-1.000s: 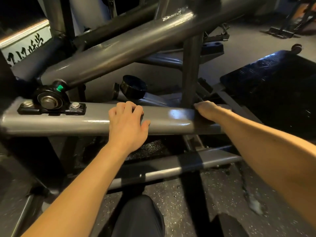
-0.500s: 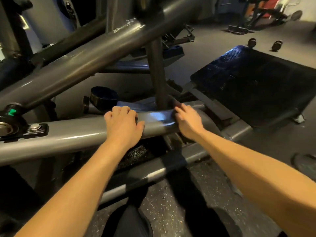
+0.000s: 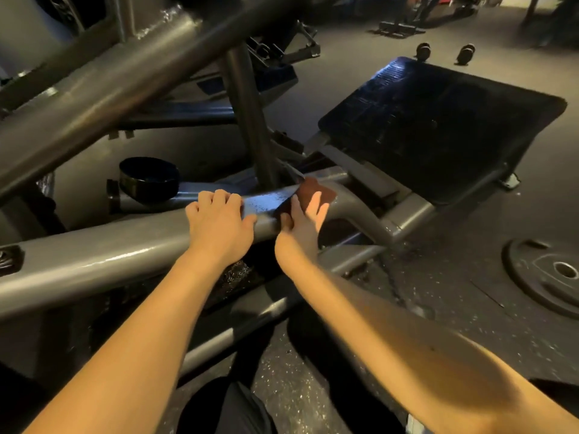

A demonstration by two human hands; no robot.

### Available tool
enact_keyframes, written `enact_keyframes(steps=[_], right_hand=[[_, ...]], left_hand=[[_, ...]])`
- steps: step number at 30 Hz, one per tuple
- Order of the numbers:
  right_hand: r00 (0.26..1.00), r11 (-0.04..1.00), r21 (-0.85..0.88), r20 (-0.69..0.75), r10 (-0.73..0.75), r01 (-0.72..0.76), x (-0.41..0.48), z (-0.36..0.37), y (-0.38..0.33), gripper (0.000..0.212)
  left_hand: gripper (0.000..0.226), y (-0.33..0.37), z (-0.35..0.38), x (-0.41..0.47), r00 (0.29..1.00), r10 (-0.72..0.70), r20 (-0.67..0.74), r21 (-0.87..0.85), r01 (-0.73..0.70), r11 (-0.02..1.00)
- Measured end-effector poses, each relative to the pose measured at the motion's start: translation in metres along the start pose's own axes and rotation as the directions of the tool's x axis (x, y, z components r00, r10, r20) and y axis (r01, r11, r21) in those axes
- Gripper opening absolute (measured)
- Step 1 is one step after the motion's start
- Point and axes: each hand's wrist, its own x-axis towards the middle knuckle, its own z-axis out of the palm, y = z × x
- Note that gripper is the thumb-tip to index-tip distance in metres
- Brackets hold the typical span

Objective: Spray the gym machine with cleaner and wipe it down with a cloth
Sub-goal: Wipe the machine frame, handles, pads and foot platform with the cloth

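As seen from head camera: left hand (image 3: 219, 225) clenched over top of grey frame bar (image 3: 109, 264). Right hand (image 3: 302, 222) flat, fingers straight, pressing brown cloth (image 3: 316, 189) onto bar's wet bend, just beside left hand, near black footplate (image 3: 438, 130).

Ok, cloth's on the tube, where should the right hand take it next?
Probably pull the cloth left along the tube toward the left hand: wet droplets shine on the stretch between the hands, and the right hand presses the cloth flat just beyond it.
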Motion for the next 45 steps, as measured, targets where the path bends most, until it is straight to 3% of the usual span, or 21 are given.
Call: enact_keyframes(steps=[4, 7, 9, 11, 14, 17, 22, 24, 27, 30, 32, 35, 37, 39, 45], right_hand=[[0.990, 0.974, -0.177, -0.036, 0.133, -0.137, 0.048, -0.040, 0.020, 0.049], [0.935, 0.928, -0.115, -0.058, 0.349, -0.354, 0.089, -0.063, 0.037, 0.050], [0.925, 0.917, -0.126, -0.074, 0.373, -0.379, 0.091, -0.058, 0.033, 0.051], [0.961, 0.939, -0.206, -0.061, 0.269, -0.276, 0.070, -0.041, 0.023, 0.054], [0.998, 0.997, -0.073, 0.054, 0.032, -0.028, 0.015, -0.018, 0.012, 0.054], [0.940, 0.928, -0.186, 0.180, -0.289, 0.321, -0.001, -0.015, 0.001, 0.047], [0.855, 0.775, -0.381, 0.345, -0.387, 0.504, 0.074, -0.036, -0.005, 0.044], [0.844, 0.747, -0.416, 0.392, -0.366, 0.518, 0.106, -0.044, 0.003, 0.048], [0.928, 0.890, -0.382, 0.357, -0.105, 0.247, 0.146, -0.065, 0.010, 0.044], [0.926, 0.927, -0.373, 0.364, 0.097, 0.049, 0.164, -0.069, 0.001, 0.043], [0.899, 0.921, -0.370, 0.435, 0.055, 0.123, 0.146, -0.052, -0.023, 0.039], [0.782, 0.866, -0.348, 0.619, -0.077, 0.360, 0.106, -0.015, -0.062, 0.036], [0.706, 0.841, -0.301, 0.697, -0.127, 0.449, 0.088, -0.002, -0.077, 0.036], [0.684, 0.824, -0.301, 0.717, -0.136, 0.479, 0.092, -0.001, -0.077, 0.035], [0.885, 0.854, -0.471, 0.464, 0.028, 0.220, 0.157, -0.055, -0.015, 0.059]], left_hand=[[0.047, 0.001, 0.000, -0.003, 1.000, 0.008, -0.003, 0.028, -0.007, 1.000], [0.048, 0.003, -0.002, -0.004, 1.000, 0.006, -0.004, 0.034, -0.006, 0.999], [0.048, 0.005, -0.003, -0.004, 1.000, -0.005, -0.002, 0.030, 0.005, 1.000], [0.048, 0.006, -0.002, -0.004, 1.000, -0.009, -0.015, 0.032, 0.010, 0.999], [0.048, 0.007, -0.002, -0.002, 0.999, -0.025, -0.028, 0.014, 0.025, 1.000], [0.047, 0.008, -0.002, -0.001, 0.998, -0.062, -0.032, -0.057, 0.061, 0.997], [0.043, 0.007, 0.000, 0.001, 0.998, -0.061, -0.036, -0.066, 0.058, 0.996], [0.041, 0.007, 0.002, 0.002, 0.998, -0.052, -0.036, -0.045, 0.050, 0.998], [0.043, 0.007, 0.002, 0.003, 0.998, -0.061, -0.029, -0.058, 0.060, 0.997], [0.046, 0.007, 0.001, 0.004, 0.997, -0.080, -0.015, -0.103, 0.078, 0.992], [0.046, 0.007, 0.000, 0.004, 0.996, -0.085, -0.007, -0.108, 0.084, 0.991], [0.045, 0.008, 0.000, 0.003, 0.995, -0.095, -0.025, -0.113, 0.092, 0.989], [0.044, 0.008, -0.002, 0.003, 0.994, -0.106, -0.028, -0.131, 0.102, 0.986], [0.041, 0.008, -0.003, 0.004, 0.994, -0.112, -0.015, -0.144, 0.109, 0.984], [0.032, 0.008, -0.003, 0.005, 0.992, -0.127, -0.006, -0.183, 0.124, 0.975]])
